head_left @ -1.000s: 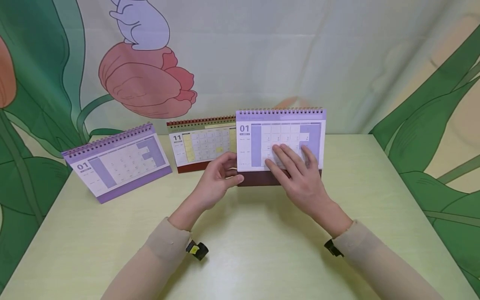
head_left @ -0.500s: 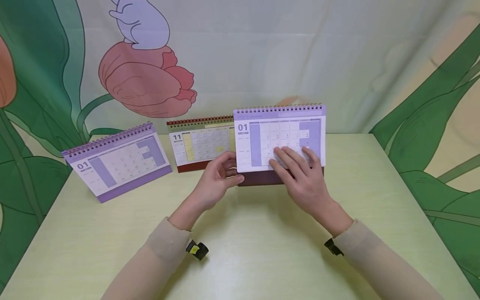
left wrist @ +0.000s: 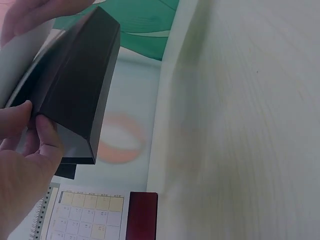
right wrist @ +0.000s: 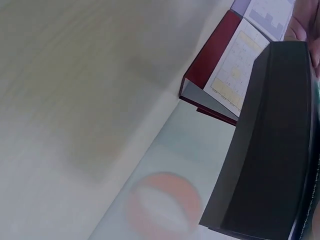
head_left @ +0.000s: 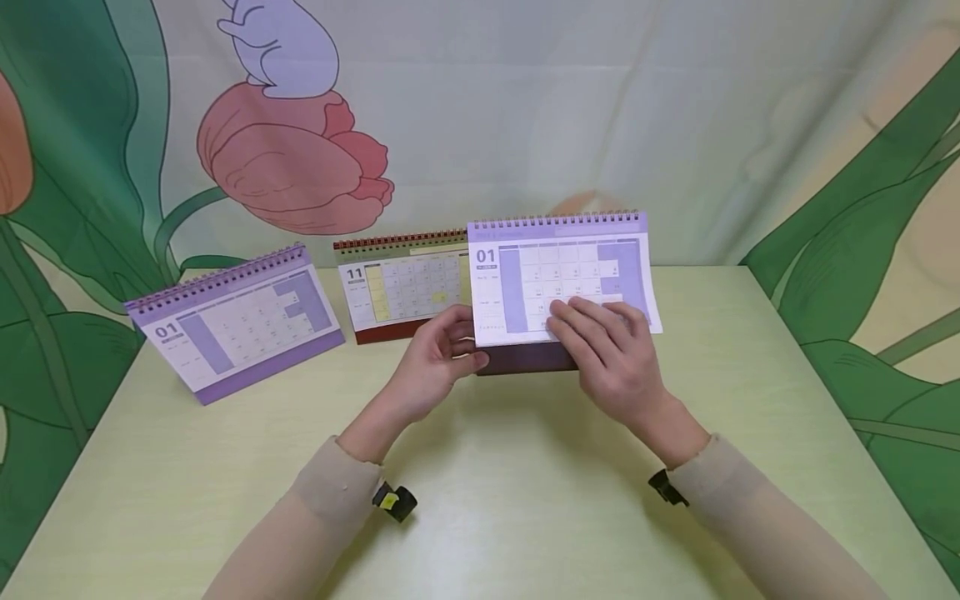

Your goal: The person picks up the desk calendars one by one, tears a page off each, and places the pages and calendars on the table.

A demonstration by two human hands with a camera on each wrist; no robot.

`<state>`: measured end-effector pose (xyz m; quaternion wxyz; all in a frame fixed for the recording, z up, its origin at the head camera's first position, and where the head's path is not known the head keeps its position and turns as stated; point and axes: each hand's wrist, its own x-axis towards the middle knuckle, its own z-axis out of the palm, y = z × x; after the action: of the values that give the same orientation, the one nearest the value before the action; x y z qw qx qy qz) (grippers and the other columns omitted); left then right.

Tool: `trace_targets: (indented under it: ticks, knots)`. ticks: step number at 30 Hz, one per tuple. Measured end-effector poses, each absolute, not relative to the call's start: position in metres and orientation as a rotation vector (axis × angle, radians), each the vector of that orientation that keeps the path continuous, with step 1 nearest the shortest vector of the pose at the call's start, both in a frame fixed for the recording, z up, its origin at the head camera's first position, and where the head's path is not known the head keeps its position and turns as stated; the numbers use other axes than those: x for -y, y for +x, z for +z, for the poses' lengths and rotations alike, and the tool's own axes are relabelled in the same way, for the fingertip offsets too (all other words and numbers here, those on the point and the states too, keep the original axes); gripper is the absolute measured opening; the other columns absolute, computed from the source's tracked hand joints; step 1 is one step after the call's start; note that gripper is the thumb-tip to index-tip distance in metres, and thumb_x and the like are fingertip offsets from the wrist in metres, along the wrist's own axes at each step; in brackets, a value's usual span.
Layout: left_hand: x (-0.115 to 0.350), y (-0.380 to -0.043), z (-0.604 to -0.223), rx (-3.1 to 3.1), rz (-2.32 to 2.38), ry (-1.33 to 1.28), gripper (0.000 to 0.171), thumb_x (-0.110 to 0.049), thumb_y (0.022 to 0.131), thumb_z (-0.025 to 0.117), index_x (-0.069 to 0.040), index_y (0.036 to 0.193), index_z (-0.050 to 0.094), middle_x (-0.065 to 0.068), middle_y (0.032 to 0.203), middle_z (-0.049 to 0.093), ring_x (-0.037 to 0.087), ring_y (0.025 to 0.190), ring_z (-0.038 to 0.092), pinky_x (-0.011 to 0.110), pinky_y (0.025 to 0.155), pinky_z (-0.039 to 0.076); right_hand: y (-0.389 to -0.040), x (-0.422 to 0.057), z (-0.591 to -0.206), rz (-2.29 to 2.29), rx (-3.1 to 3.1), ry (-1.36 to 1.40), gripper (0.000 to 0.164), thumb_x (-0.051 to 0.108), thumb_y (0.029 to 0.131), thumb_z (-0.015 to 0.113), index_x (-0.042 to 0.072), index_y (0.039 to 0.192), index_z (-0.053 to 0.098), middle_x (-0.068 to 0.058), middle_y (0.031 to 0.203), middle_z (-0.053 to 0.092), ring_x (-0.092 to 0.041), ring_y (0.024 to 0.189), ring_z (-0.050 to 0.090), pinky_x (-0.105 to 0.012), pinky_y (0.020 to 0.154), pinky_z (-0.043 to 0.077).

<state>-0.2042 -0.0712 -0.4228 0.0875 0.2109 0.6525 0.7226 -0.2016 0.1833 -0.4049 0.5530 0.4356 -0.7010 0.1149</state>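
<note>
A desk calendar point(head_left: 525, 283) with a purple "01" page stands on a dark base point(head_left: 525, 358) at the middle of the table. My left hand point(head_left: 465, 337) grips the base's lower left end; in the left wrist view the thumb and fingers point(left wrist: 30, 145) clasp the dark base point(left wrist: 80, 95). My right hand point(head_left: 600, 325) lies over the lower right of the page with curled fingers and pinches it, so the page's right corner point(head_left: 651, 321) stands away from the base. The right wrist view shows the dark base point(right wrist: 265, 150) from behind.
A second purple "01" calendar point(head_left: 236, 321) stands at the left. A red-based "11" calendar point(head_left: 405, 287) stands just behind my left hand. The pale green table point(head_left: 487, 500) ends at a printed tulip backdrop point(head_left: 292, 158).
My right hand slid down the page and its fingers curled; the page's lower right corner has lifted outward. The left hand kept its hold.
</note>
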Motion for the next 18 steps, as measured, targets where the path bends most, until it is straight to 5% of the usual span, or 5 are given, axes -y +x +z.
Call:
trace_targets:
  ticks: [18]
  knots:
    - [0.066, -0.1997, -0.4174, -1.918, 2.195, 0.614, 0.044, 0.021, 0.091, 0.058, 0.006, 0.132, 0.054, 0.022, 0.127, 0.066, 0.03, 0.108, 0.067, 0.032, 0.087, 0.057, -0.1984, -0.1788, -0.3963, 0.337, 1.536, 1.0, 0.019, -0.01, 0.093, 0.059, -0.002, 0.1, 0.075, -0.013, 0.11, 0.076, -0.032, 0.091, 0.073, -0.046, 0.073, 0.049]
